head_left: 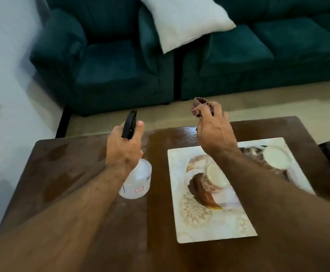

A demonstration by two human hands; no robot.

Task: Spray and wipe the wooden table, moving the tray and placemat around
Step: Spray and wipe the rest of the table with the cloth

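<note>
The left hand (pixel 123 147) gripped the neck of a clear spray bottle (pixel 137 180), fingers curled round it below the black spray head (pixel 129 124), which pointed away from the person. The bottle was held above the left half of the wooden table (pixel 66 173); whether its base touched the surface could not be determined. The right hand (pixel 213 132) was raised over the far edge of the table, with its fingers closed on a bunched dark red cloth (pixel 200 107) that protruded above the knuckles. A rectangular tray (pixel 209 222), pale with a brown and gold pattern, lay flat on the right half of the table, its long side running away from the person. Two round cream dishes stood on the tray: one (pixel 217 174) near its centre and one (pixel 277 157) at its far right corner, both partly covered by the right forearm. Wet patches showed on the left part of the table. A green sofa (pixel 121 61) with a white cushion (pixel 183 20) stood beyond the table.
</note>
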